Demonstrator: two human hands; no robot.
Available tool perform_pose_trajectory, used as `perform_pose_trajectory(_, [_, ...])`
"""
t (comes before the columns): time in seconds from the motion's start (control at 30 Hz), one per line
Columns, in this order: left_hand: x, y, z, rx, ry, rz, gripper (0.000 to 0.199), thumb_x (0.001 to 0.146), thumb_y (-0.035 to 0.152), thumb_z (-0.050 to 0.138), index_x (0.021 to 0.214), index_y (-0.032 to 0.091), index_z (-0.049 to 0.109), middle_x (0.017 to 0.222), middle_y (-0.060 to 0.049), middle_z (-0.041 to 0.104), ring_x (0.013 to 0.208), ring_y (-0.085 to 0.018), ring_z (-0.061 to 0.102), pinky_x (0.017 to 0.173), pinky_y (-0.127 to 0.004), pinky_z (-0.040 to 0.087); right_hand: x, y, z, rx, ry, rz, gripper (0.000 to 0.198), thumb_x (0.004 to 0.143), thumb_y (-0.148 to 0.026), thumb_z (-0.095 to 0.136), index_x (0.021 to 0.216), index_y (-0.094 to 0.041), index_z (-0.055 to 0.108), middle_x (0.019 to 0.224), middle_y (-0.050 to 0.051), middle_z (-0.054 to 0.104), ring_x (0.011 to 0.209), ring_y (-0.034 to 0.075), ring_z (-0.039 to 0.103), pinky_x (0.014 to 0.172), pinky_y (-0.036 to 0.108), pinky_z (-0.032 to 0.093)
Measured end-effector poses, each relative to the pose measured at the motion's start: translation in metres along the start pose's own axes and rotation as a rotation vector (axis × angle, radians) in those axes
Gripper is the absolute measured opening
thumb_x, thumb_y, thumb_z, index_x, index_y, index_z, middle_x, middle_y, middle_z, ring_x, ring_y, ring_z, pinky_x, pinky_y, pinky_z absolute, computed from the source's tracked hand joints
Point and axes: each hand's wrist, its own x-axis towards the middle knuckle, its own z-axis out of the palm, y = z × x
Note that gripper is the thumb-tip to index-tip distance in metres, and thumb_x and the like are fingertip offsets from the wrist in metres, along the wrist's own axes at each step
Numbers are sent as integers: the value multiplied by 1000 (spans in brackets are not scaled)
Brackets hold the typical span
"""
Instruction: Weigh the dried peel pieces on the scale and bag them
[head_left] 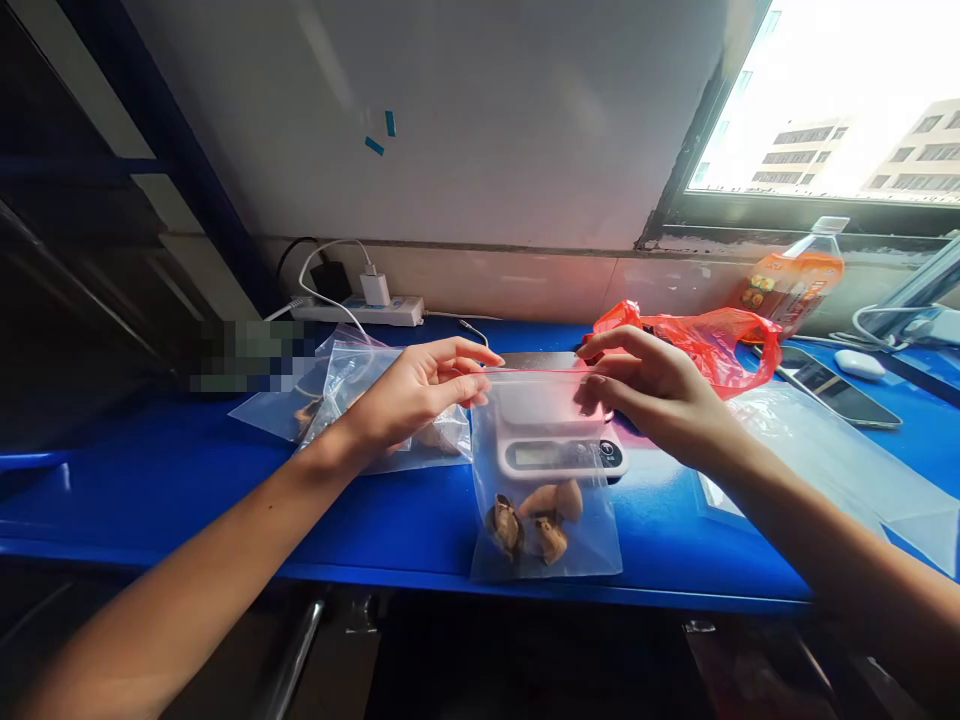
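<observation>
A clear zip bag point(544, 545) with a pink strip along its top hangs stretched between my two hands. Several brown, dried mushroom-like pieces point(551, 500) rest in its lower part. My left hand point(427, 385) holds the bag's top left corner, thumb and fingers bent around it. At the top right corner, my right hand point(645, 380) grips the same bag, some fingertips blurred behind the plastic. Through the bag shows a white kitchen scale point(615, 462) standing on the blue table; its display cannot be read.
Other clear bags with contents point(360, 400) lie left of the scale. A power strip point(397, 312) stands behind them. To the right are a red plastic bag point(720, 345), a drink bottle point(799, 275), a phone point(840, 388), a white earbud case point(859, 365) and flat clear bags point(817, 450).
</observation>
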Motion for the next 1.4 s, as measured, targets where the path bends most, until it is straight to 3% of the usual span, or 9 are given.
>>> perform_pose_trajectory(0.17, [1, 0, 2, 62, 3, -28, 23, 73, 23, 67, 93, 17, 56, 68, 2, 63, 64, -12, 60, 61, -24, 50, -3, 15, 4, -49, 64, -12, 15, 80, -19, 53, 93, -21, 47, 72, 0, 67, 67, 14, 65, 58, 26, 47])
perform_pose_trajectory(0.3, [-3, -3, 10, 219, 6, 71, 16, 77, 22, 62, 84, 19, 48, 68, 3, 62, 65, -13, 62, 61, -24, 49, -3, 17, 4, -444, 70, -80, 15, 77, -13, 51, 90, -20, 50, 73, 1, 67, 68, 16, 64, 62, 29, 46])
perform_pose_trajectory(0.43, [-14, -5, 24, 478, 73, 269, 7, 84, 21, 58, 86, 19, 52, 75, 2, 62, 68, -12, 62, 63, -24, 48, 1, 5, 16, -752, 12, -283, 18, 80, -20, 57, 98, -18, 59, 98, 8, 69, 89, 22, 62, 76, 35, 45])
perform_pose_trajectory(0.6, [-22, -6, 34, 567, 80, 419, 4, 86, 18, 58, 86, 19, 55, 73, 3, 62, 64, -10, 60, 62, -22, 47, 2, -1, 36, -712, -86, -335, 5, 79, -14, 55, 77, -19, 57, 74, 1, 64, 66, 15, 55, 63, 28, 41])
perform_pose_trajectory(0.77, [-24, -7, 36, 577, 91, 448, 9, 86, 22, 63, 88, 19, 54, 73, 4, 65, 64, -10, 62, 61, -21, 47, -3, 8, 46, -584, 20, -406, 19, 79, -7, 51, 94, -18, 48, 88, 4, 64, 74, 14, 57, 63, 25, 41])
perform_pose_trajectory(1.0, [-26, -4, 37, 609, 93, 384, 13, 87, 28, 63, 94, 17, 60, 71, 3, 66, 62, -11, 62, 60, -21, 46, -11, 14, 57, -686, 120, -463, 24, 78, -2, 42, 92, -21, 38, 82, 4, 59, 70, 16, 53, 61, 27, 40])
perform_pose_trajectory(1.13, [-24, -8, 37, 704, 42, 514, 18, 92, 27, 54, 84, 17, 65, 74, -2, 68, 67, -14, 62, 63, -25, 46, -11, 12, 59, -679, 127, -489, 25, 78, -2, 41, 93, -21, 37, 81, 4, 58, 68, 16, 53, 59, 28, 40])
perform_pose_trajectory(1.23, [-25, -7, 37, 685, 82, 591, 19, 92, 23, 52, 79, 18, 66, 72, -3, 69, 65, -14, 61, 63, -26, 46, -12, 9, 58, -667, 122, -536, 26, 80, -1, 41, 97, -21, 37, 83, 5, 57, 69, 15, 53, 59, 27, 42])
perform_pose_trajectory(1.4, [-30, 12, 29, 644, 156, 542, 15, 88, 20, 56, 78, 20, 66, 75, 0, 70, 66, -13, 62, 64, -26, 48, -13, 9, 48, -653, 153, -576, 28, 83, -2, 41, 103, -20, 36, 85, 4, 55, 71, 14, 52, 61, 27, 44])
